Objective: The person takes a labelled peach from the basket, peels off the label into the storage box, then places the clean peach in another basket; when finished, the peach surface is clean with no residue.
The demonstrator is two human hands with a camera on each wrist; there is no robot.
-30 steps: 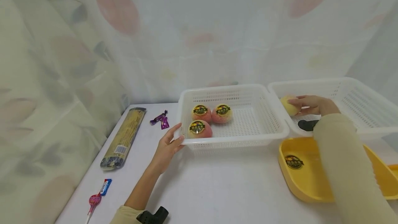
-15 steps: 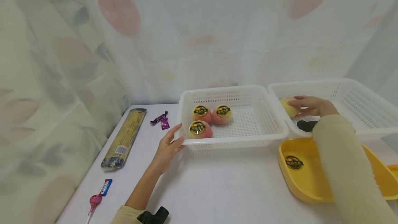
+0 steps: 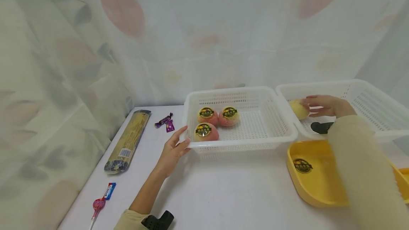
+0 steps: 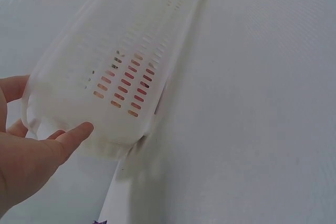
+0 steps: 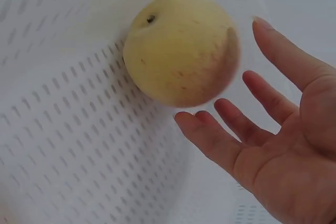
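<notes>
My left hand (image 3: 170, 152) pinches the near left corner of a white plastic basket (image 3: 239, 144), thumb and fingers on either side of its rim in the left wrist view. Three pink-and-yellow apples (image 3: 228, 116) with black-and-gold labels sit in the left part of that basket. In a second white basket (image 3: 377, 84) to the right lies a yellow apple (image 5: 181, 51) with a red blush, its stem end showing in the right wrist view. Around it, slightly apart, my right hand (image 5: 294, 135) has its fingers spread and holds nothing.
A yellow tray (image 3: 314, 187) with a label inside stands in front of the right basket, partly under my right sleeve. To the left lie a long pack of noodles (image 3: 127, 143), purple-wrapped candies (image 3: 170, 125) and a lollipop (image 3: 98, 204). A curtain (image 3: 204, 27) hangs behind.
My right hand has let go of the yellow apple and drawn back a little to the right. The apple stays in the right basket; my left hand has not moved.
</notes>
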